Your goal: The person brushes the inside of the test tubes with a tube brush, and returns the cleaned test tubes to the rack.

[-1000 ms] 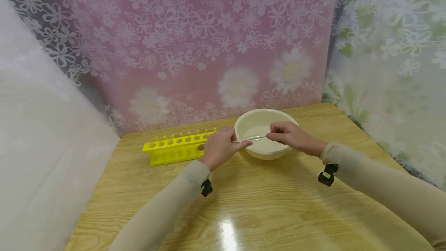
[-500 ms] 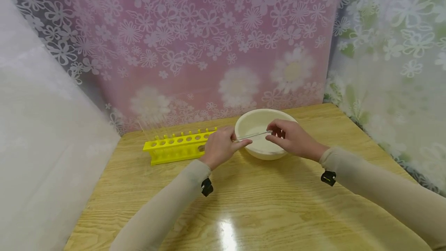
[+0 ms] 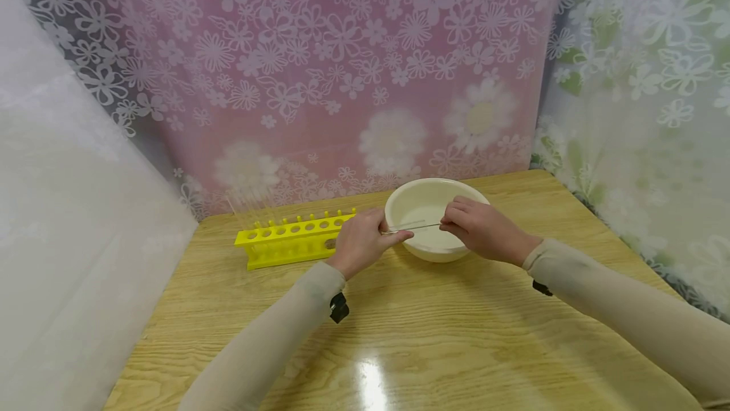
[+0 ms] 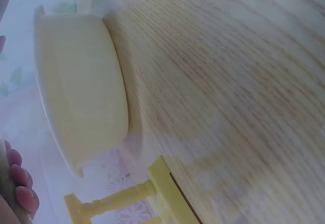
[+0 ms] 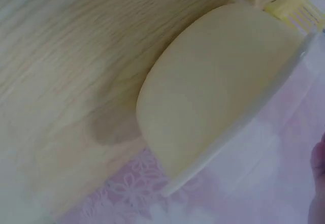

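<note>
In the head view my left hand (image 3: 365,237) grips a clear glass test tube (image 3: 419,223), held nearly level with its mouth pointing right, over the near left rim of the cream basin (image 3: 436,254). A thin wire handle (image 3: 430,226) runs out of the tube. My right hand (image 3: 479,227) pinches its end above the basin. Beyond my left palm shows a greyish-brown tuft (image 3: 331,244), in line with the wire, like a test tube brush's bristles. In the left wrist view, curled fingers (image 4: 23,181) of my left hand appear at the edge. My palm hides the tube's middle.
A yellow test tube rack (image 3: 268,257) stands left of the basin, partly behind my left hand. Several clear tubes (image 3: 251,208) rise at its left end. Both stand on a wooden table (image 3: 433,335), with a floral curtain (image 3: 342,82) behind.
My right hand loosened its fingers around the wire's end, then closed them on it again, slightly further right. The left hand and the test tube have stayed nearly still.
</note>
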Tool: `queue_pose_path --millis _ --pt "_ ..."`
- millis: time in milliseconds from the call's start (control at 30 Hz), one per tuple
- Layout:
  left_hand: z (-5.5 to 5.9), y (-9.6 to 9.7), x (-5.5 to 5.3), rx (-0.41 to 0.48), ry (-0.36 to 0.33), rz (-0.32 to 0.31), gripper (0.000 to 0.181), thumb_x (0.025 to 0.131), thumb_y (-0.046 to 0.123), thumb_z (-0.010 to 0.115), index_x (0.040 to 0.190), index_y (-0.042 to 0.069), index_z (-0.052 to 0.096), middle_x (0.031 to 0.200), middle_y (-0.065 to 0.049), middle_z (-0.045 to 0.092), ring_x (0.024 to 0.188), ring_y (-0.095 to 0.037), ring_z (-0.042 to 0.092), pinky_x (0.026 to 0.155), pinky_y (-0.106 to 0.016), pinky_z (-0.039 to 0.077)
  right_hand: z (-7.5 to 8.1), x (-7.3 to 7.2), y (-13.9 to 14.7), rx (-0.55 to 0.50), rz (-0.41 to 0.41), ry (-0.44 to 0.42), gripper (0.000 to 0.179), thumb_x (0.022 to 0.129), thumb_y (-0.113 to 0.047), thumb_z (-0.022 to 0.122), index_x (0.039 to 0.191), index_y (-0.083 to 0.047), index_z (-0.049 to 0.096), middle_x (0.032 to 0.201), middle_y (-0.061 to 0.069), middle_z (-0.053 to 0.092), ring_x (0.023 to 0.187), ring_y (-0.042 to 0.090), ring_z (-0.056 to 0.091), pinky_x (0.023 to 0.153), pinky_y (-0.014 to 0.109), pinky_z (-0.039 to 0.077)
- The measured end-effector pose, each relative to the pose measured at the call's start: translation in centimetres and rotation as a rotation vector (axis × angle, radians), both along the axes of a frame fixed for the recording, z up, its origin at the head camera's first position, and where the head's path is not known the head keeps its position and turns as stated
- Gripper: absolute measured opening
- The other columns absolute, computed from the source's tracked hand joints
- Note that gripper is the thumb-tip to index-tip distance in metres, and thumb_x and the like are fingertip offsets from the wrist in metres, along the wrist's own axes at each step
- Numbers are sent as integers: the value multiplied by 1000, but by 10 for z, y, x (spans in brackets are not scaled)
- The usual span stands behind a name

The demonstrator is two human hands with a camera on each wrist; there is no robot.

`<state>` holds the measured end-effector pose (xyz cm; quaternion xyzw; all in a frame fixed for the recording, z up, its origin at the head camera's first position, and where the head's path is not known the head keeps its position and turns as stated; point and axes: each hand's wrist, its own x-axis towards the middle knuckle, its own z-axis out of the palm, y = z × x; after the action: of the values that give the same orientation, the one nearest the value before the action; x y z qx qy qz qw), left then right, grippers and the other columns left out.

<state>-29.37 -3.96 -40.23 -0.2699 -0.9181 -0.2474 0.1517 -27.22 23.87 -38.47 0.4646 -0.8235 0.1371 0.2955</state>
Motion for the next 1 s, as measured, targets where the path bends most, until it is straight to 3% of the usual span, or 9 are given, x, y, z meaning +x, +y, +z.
queue_pose_path --millis 100,200,500,600,667,733,800,900,1000 --pt "-1 0 0 -1 18 2 53 84 73 63 81 21 55 68 7 52 52 -10 45 45 -25 35 0 1 0 -57 -29 -174 9 98 -18 67 91 -16 63 83 -6 57 72 5 49 63 24 45" --pt "-1 0 0 -9 43 7 53 84 72 64 81 20 54 68 7 51 52 -10 45 45 -24 34 1 1 0 -151 -44 -426 12 97 -14 68 89 -19 61 75 -6 56 64 5 44 59 25 42" --pt "-2 2 2 -70 142 21 54 85 71 64 78 19 48 66 6 46 49 -9 38 44 -23 29 9 -1 -4 -478 -69 -1213 34 105 -24 55 81 0 49 65 3 39 54 16 31 56 33 34" --pt "-2 2 2 -81 164 24 54 86 70 64 78 19 48 66 6 46 48 -8 38 43 -22 29 9 -1 -6 -548 -53 -1362 36 106 -25 52 80 -2 44 66 3 35 56 18 27 58 34 34" --pt "-2 3 2 -75 151 23 54 86 70 64 78 19 48 66 6 46 48 -9 39 43 -23 29 8 -1 -6 -543 -53 -1332 36 107 -26 52 82 -2 44 68 5 36 57 20 29 58 35 35" --pt "-1 3 1 -60 124 24 54 86 70 64 78 18 50 66 6 48 48 -9 40 43 -23 30 5 0 -6 -482 -64 -1184 34 106 -27 53 85 -1 50 68 5 40 57 19 33 58 34 38" --pt "0 3 1 -42 90 28 53 85 70 64 78 19 52 66 6 49 49 -10 42 43 -23 31 2 1 -6 -383 -85 -944 26 105 -26 57 90 -3 57 71 3 49 59 16 41 59 32 41" --pt "1 1 0 -21 43 33 54 85 71 64 78 19 53 67 6 51 50 -10 44 43 -24 33 -3 1 -4 -198 -102 -488 13 96 -20 71 99 -9 64 82 0 59 69 13 51 64 29 46" --pt "1 -1 -1 -10 8 27 55 84 73 63 78 19 54 67 6 52 52 -11 45 44 -25 34 -7 0 -3 -65 -79 -86 23 85 -11 81 101 -9 64 91 0 62 80 15 57 72 32 50"
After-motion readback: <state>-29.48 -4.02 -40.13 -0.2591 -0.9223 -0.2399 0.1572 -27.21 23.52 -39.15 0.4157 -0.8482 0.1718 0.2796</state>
